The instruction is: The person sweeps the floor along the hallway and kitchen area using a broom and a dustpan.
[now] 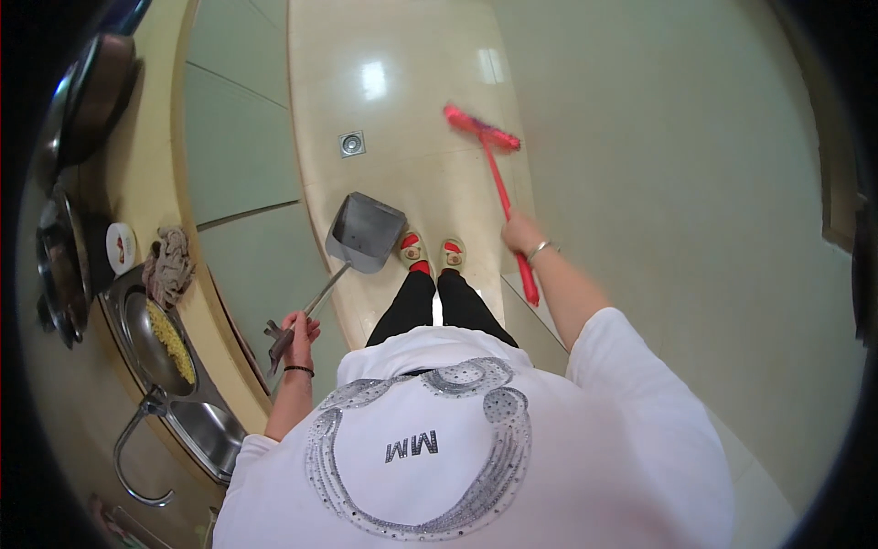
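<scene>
My left hand (pixel 298 340) is closed around the long handle of a grey metal dustpan (pixel 374 223). The dustpan's pan is beside my slippered left foot, low over the floor or on it; I cannot tell which. A red long-handled brush (pixel 497 171) with a T-shaped head is gripped in my right hand (pixel 525 237), partway down its handle. Its bristled head (pixel 481 128) lies ahead of my feet, close to the right edge of the pale tiled floor (pixel 405 41). The brush head and dustpan are well apart.
A square metal floor drain (pixel 352 144) lies ahead. Along my left runs a counter with a steel sink (pixel 206 425), a curved faucet (pixel 127 473), a crumpled rag (pixel 169 266), a white round lid (pixel 121 248) and dark pans (pixel 62 267). Pale green cabinet doors (pixel 236 137) stand below it.
</scene>
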### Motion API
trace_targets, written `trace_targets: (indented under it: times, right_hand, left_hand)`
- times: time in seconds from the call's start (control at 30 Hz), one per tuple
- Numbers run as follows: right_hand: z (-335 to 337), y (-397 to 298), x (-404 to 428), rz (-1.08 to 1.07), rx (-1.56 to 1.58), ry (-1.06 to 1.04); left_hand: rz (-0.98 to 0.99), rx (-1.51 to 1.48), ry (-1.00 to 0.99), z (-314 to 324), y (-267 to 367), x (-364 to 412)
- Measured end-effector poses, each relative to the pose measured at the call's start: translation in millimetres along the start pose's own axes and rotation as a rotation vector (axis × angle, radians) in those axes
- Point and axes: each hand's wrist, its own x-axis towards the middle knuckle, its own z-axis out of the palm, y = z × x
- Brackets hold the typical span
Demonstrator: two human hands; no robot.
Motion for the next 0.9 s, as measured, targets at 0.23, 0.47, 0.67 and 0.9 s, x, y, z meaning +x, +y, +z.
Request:
trace_targets:
  times: [0.23,0.47,0.67,0.9]
  right_hand:
    - [3.2,2.3,-88.4,-0.216,-0.139,-0.284]
    - [-30.9,-74.2,-34.9,-0.374,-0.234,-0.238]
    - [2.1,-159.7,66.1,-0.525,-0.633,-0.311]
    - [-60.4,-184.6,101.5,-0.629,-0.754,-0.573]
  left_hand:
    - [-0.022,-0.121,0.102,1.7,-22.7,-3.8]
    - [-0.062,-0.243,0.183,4.4,-50.6,-7.9]
    - [-0.120,-0.350,0.349,34.8,-32.2,-27.0]
    - [-0.188,-0.567,0.506,64.5,-24.2,-48.1]
